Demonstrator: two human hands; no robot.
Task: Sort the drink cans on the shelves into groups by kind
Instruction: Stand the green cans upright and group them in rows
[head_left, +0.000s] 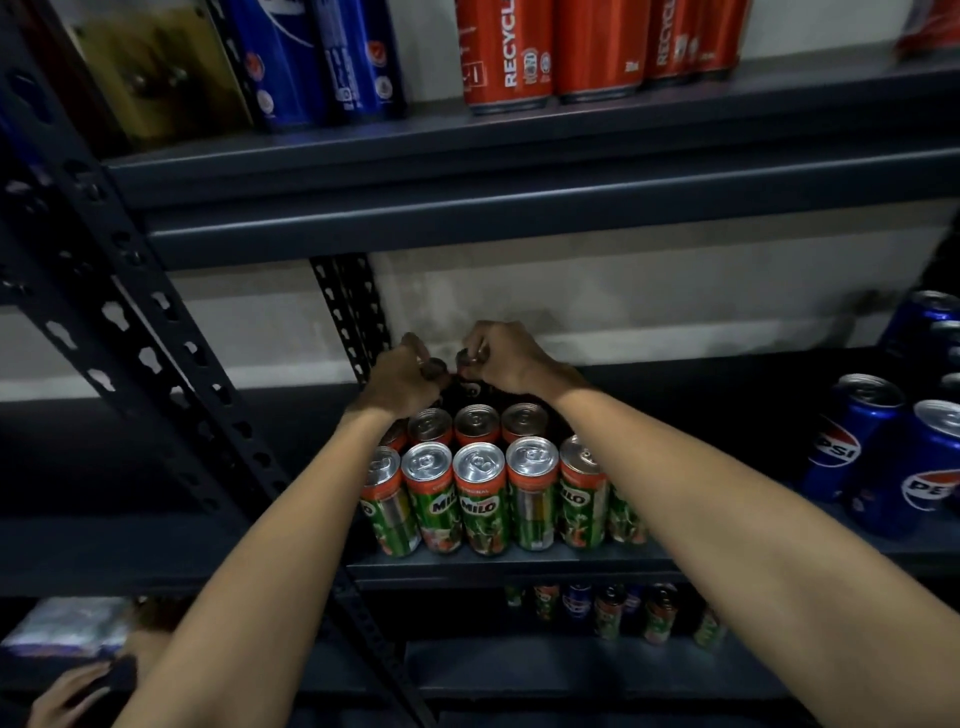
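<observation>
Reaching over the block of Milo cans (480, 499) on the middle shelf (519, 564), you have both hands at its back edge, against the wall. Each hand curls its fingers round the top of one can: your left hand (402, 382) holds a can top (434, 370) just left of the one under your right hand (506, 358), whose can (466, 359) shows only its dark rim. What kind those two are, you cannot tell; they sit in shadow behind the Milo rows.

Both cans stand upright, long axis vertical, directly beneath your curled fingers, so the next move looks like a straight lift or a small nudge into line, not a sideways drag through the front rows.

Right of the Milo block, well apart, stand blue Pepsi cans (852, 441). Above it, the upper shelf carries red cans (506, 52) and more blue cans (322, 62); below it, a mixed row of cans (613, 610).
</observation>
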